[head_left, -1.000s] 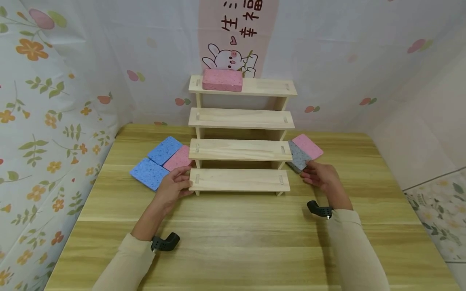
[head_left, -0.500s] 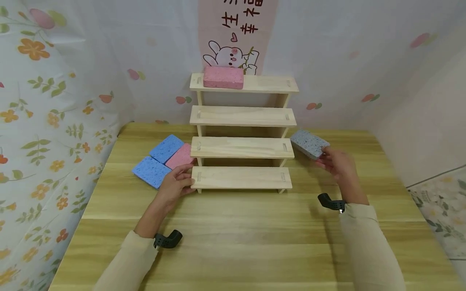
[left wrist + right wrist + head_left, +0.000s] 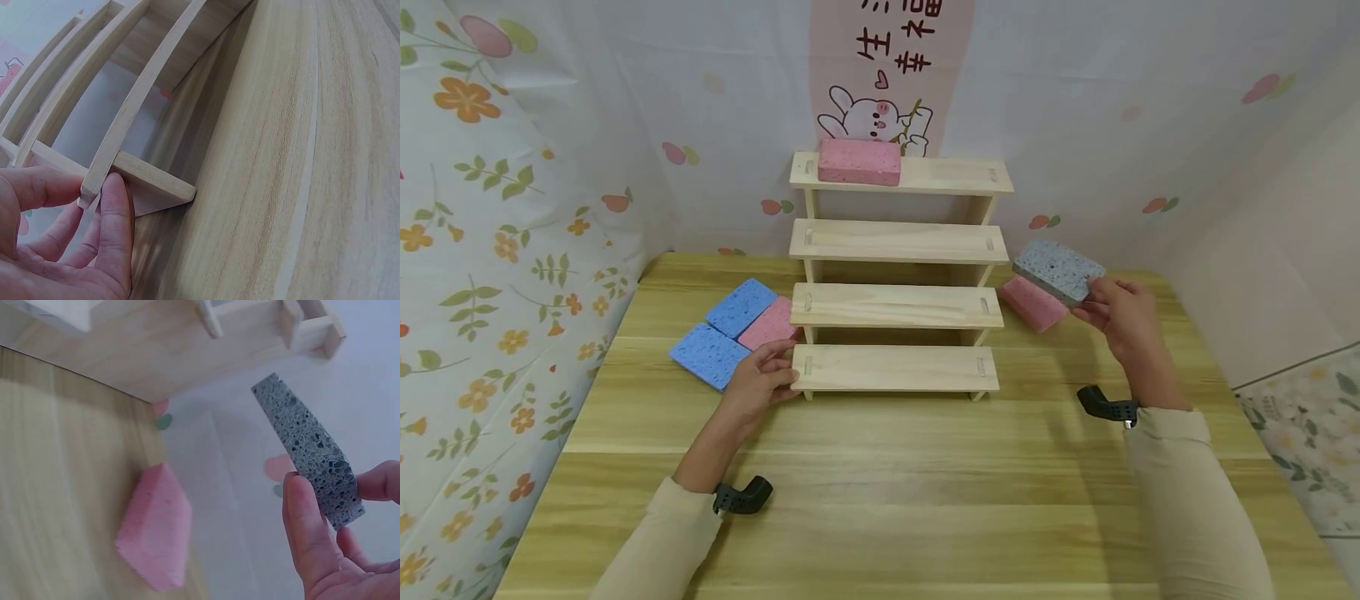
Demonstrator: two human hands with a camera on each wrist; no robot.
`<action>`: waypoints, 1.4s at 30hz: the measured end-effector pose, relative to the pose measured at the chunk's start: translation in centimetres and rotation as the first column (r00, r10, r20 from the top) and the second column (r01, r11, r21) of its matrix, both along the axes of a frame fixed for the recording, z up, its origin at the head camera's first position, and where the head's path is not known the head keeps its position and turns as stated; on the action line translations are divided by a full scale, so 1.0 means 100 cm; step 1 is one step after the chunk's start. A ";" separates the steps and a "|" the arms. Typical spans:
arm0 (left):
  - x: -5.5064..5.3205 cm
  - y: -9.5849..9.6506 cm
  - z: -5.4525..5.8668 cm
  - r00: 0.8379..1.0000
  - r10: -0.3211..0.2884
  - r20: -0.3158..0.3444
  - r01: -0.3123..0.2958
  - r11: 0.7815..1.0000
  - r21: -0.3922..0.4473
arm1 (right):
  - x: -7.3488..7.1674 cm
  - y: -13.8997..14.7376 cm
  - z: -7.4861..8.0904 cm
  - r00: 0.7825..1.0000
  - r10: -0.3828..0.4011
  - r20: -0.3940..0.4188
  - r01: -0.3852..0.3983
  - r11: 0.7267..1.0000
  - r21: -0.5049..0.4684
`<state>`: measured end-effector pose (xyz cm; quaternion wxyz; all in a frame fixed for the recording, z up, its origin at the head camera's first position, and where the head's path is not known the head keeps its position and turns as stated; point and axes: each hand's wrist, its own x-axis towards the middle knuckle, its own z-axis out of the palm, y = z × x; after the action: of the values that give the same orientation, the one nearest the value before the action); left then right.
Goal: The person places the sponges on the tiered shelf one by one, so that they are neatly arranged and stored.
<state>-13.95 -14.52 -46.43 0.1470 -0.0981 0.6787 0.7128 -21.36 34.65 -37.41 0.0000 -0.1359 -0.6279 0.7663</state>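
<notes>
A grey sponge [image 3: 1058, 271] is pinched by its near right end between the thumb and fingers of my right hand [image 3: 1123, 321], held above the table to the right of the stand. Below it a pink sponge [image 3: 1032, 304] lies on the table; the right wrist view shows a gap between the two sponges. My left hand [image 3: 758, 379] pinches the left end of the lowest step of a wooden four-tier stand [image 3: 895, 367]; in the left wrist view, thumb and index finger [image 3: 115, 225] grip the board's edge.
Another pink sponge [image 3: 859, 162] rests on the top step, left of centre. On the table left of the stand lie two blue sponges [image 3: 741, 308] and one pink sponge [image 3: 769, 325], partly behind my left hand. A patterned cloth [image 3: 715, 125] hangs behind the table.
My right hand has lifted the grey sponge off the table and moved it up and to the right, away from the stand, uncovering more of the pink one. My left hand stays put.
</notes>
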 end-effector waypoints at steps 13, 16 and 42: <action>0.004 -0.007 0.000 1.000 0.002 0.006 -0.002 1.000 -0.010 | -0.010 0.000 0.035 0.997 0.022 -0.078 -0.022 1.000 0.006; 0.003 -0.007 0.000 1.000 0.000 0.005 0.000 1.000 -0.002 | -0.014 -0.002 0.044 0.997 0.025 -0.068 -0.024 0.999 0.024; 0.002 -0.001 0.000 1.000 -0.001 -0.017 0.001 1.000 0.030 | -0.039 -0.015 0.105 0.998 0.066 -0.006 -0.065 0.993 0.098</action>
<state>-13.73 -14.58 -46.47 0.1429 -0.0896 0.6693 0.7236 -25.22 33.11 -26.94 -0.0154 -0.1115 -0.6688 0.7349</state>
